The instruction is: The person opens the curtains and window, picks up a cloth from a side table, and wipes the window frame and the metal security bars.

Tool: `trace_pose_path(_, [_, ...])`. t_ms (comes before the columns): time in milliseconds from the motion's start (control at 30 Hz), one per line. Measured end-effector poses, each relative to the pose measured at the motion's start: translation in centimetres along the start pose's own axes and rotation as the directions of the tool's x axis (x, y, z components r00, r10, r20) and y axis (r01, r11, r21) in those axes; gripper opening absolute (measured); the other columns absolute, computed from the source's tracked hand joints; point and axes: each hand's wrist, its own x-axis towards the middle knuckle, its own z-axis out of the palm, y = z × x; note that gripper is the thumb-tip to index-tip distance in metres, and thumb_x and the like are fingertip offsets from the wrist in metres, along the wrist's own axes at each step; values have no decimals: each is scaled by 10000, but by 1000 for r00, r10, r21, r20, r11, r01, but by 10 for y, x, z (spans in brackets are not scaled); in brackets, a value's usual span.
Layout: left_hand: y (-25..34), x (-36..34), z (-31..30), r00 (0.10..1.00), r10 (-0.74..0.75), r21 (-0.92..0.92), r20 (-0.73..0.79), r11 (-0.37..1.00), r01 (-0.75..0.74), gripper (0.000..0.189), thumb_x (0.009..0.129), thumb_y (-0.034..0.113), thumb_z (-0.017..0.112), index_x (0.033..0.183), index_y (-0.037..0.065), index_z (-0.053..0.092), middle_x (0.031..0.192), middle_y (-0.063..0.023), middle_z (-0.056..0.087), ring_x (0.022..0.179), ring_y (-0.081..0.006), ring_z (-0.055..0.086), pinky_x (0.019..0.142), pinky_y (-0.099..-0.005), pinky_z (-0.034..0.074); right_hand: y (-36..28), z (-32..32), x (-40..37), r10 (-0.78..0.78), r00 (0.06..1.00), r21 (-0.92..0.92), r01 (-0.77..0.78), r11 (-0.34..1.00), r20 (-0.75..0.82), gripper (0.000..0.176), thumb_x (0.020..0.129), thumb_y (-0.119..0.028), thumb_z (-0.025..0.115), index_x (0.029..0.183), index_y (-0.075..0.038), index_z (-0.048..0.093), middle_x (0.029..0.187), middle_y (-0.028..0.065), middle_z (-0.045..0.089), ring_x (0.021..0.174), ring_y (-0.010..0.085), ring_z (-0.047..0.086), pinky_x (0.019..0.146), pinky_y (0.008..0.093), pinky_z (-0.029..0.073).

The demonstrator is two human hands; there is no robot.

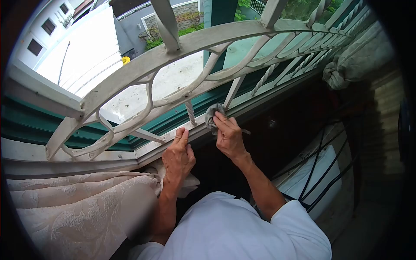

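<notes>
My right hand (229, 135) is closed round a crumpled grey cloth (211, 118). It presses the cloth against the window sill (198, 128), close to the foot of a flat white grille bar. To its left, my left hand (177, 158) has its fingers bent and close together, with the fingertips at the sill's inner edge. A twisted bar (190, 113) of the white metal grille (169, 102) stands between the two hands, just beyond them. The underside of the left fingers is hidden.
A pale patterned curtain (73, 203) hangs at the lower left, against my left forearm. Another bunched, knotted curtain (342, 71) is at the upper right. Black cables (323, 167) cross a white surface at the right. Green window framing (30, 121) lies outside the grille.
</notes>
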Motion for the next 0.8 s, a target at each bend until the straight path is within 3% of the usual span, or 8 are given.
trace_pose_path(67, [3,-6,-5,1000,8,11,13,1000,-8,469,842,37,655,1310,8,649,1290,-160,687,990,-365,725,859,-388,588,-10,-20,-13,361,893,699,-438,565,267,270,954,9,592,1199,79,683,1105,140,747,985,210,708,936,307,535])
trace_pose_path(100, [6,-11,-4,998,-46,-102,-47,994,41,466,847,55,691,1306,-9,642,1233,-184,700,950,-347,731,835,-372,590,-6,-25,-24,364,894,698,-436,568,263,270,954,9,592,1199,79,683,1105,140,747,985,210,708,936,307,535])
trace_pose_path(167, [22,-17,0,990,-106,-229,-88,970,83,471,851,72,727,1302,-26,635,1175,-208,712,910,-330,737,811,-356,592,6,-33,-42,380,803,888,-395,-236,458,281,957,33,603,1224,55,686,1159,102,735,1034,139,683,950,297,532])
trace_pose_path(200, [34,-23,3,981,-189,-507,31,843,179,466,869,94,756,1296,-45,633,1134,-188,722,886,-234,715,815,-327,578,9,-32,-51,340,815,874,-374,-309,469,346,921,56,651,1266,41,676,1165,99,733,1051,126,675,957,295,529])
trace_pose_path(533, [50,-25,13,952,-41,-516,305,832,201,413,874,136,802,1211,-69,679,890,-92,754,816,-94,679,738,-232,535,-23,-44,-65,254,946,574,-323,752,200,635,765,33,835,1356,62,605,1491,198,540,1343,245,547,1086,321,477])
trace_pose_path(633, [42,-34,30,932,-212,-759,295,540,364,287,924,92,724,1165,-61,692,913,-58,746,783,-75,655,709,-219,516,-35,-48,-69,495,820,767,-506,395,286,589,743,26,853,1292,78,645,1439,215,583,1283,250,601,1030,326,514])
trace_pose_path(733, [20,-30,37,912,-241,-885,331,257,389,173,964,112,655,1046,-29,711,869,20,686,760,-41,592,708,-218,473,5,-53,-85,377,855,605,-518,604,356,424,800,-19,824,1196,73,701,1309,204,667,1126,185,666,935,316,547])
trace_pose_path(800, [17,-23,28,905,-211,-892,369,192,409,172,977,120,640,1055,-18,707,888,17,686,773,-41,587,723,-208,463,18,-67,-95,415,776,676,-623,393,475,340,829,-51,808,1140,58,720,1227,174,696,1038,153,672,900,307,547])
